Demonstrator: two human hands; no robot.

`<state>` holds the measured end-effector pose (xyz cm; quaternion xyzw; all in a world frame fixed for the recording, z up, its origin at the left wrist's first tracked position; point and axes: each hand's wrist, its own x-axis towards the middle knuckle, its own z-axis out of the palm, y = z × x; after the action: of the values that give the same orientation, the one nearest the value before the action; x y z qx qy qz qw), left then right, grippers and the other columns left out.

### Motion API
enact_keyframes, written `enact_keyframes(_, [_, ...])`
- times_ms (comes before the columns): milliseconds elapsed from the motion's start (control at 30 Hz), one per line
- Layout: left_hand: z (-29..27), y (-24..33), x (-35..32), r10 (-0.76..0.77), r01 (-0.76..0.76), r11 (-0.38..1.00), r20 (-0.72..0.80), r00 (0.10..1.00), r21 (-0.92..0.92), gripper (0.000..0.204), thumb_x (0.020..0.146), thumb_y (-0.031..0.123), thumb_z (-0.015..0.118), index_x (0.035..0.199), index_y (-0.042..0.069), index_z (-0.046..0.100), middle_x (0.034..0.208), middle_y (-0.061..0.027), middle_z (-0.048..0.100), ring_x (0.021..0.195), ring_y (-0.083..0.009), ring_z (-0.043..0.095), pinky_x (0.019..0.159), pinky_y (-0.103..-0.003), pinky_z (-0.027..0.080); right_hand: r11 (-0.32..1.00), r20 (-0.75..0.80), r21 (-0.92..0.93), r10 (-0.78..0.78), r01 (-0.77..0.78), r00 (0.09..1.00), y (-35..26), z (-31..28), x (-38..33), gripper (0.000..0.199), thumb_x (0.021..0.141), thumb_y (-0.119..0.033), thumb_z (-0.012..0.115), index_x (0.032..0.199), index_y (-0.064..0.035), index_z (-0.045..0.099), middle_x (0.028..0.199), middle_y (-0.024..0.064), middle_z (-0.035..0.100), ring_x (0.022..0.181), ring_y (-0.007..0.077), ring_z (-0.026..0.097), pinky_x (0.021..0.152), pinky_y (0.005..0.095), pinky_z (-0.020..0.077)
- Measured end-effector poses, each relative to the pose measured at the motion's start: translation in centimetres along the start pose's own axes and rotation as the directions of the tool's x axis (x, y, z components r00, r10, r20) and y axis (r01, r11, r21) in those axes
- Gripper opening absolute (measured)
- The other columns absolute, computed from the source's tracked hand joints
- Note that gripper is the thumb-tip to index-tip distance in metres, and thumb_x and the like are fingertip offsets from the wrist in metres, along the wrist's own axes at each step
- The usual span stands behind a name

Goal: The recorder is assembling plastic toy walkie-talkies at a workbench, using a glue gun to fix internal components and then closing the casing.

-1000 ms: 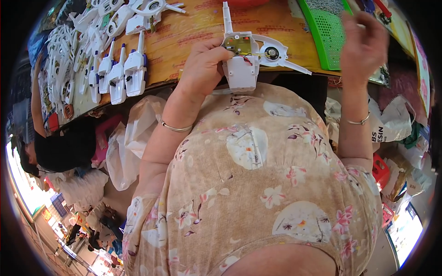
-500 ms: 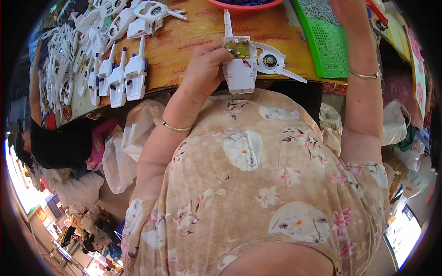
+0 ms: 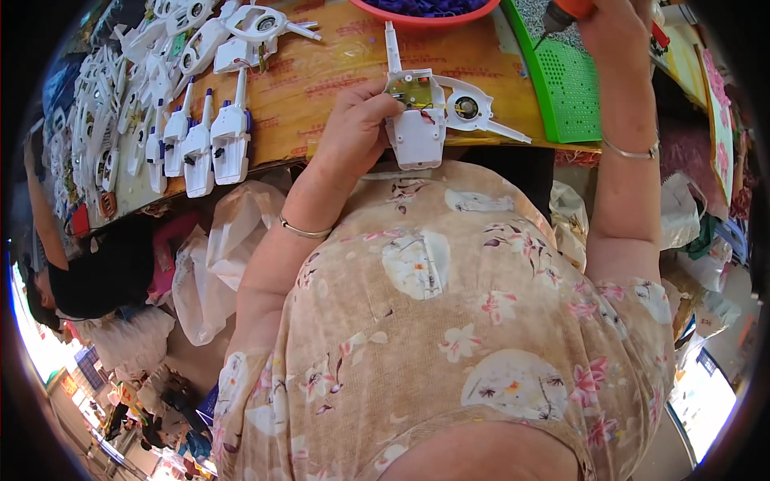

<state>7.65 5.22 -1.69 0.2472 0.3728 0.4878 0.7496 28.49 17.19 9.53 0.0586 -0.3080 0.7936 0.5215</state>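
Note:
My left hand (image 3: 353,124) grips the left side of a white plastic housing (image 3: 417,140) at the table's near edge, fingers closed on it. Within the housing sits a green circuit board (image 3: 415,92). Thin wires run right from the board to a white arm-like part holding a round speaker (image 3: 466,107). At the upper right my right hand (image 3: 616,36) is closed around an orange power screwdriver (image 3: 573,8), partly cut off by the frame's top. Its dark bit points down over a green tray (image 3: 553,120) with a perforated plate and many small screws (image 3: 553,18).
Several finished-looking white housings (image 3: 231,144) lean along the table's left edge. Behind them is a heap of white parts (image 3: 100,120). A red bowl (image 3: 429,22) of purple-blue pieces stands at the far edge. Another person (image 3: 100,264) sits at the left.
The orange screwdriver has come into view in my right hand, its bit above the green tray. My left hand still holds the housing in nearly the same place.

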Motion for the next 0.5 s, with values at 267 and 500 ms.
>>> enact_keyframes(267, [1.0, 0.3, 0.5, -0.033, 0.036, 0.997, -0.034, 0.999, 0.075, 0.032, 0.079, -0.001, 0.043, 0.106, -0.009, 0.059, 0.091, -0.0141, 0.066, 0.076, -0.0213, 0.068, 0.070, -0.032, 0.057, 0.390, -0.001, -0.916, -0.245, 0.097, 0.970, -4.3, 1.1, -3.8, 0.045, 0.079, -0.027, 0.065, 0.110, 0.0020, 0.051, 0.085, 0.0111, 0.060, 0.076, 0.0219, 0.060, 0.068, 0.0343, 0.0500])
enact_keyframes(500, [1.9, 0.3, 0.5, -0.027, 0.037, 0.986, -0.067, 0.997, 0.161, 0.037, 0.078, -0.001, 0.043, 0.110, -0.010, 0.057, 0.096, -0.0142, 0.064, 0.081, -0.0197, 0.066, 0.074, -0.030, 0.054, 0.324, -0.107, -0.945, -0.426, 0.041, 0.899, -4.4, 0.0, -4.7, 0.021, 0.076, -0.007, 0.064, 0.093, -0.0018, 0.053, 0.064, 0.0048, 0.055, 0.049, 0.0142, 0.053, 0.048, 0.0263, 0.0437])
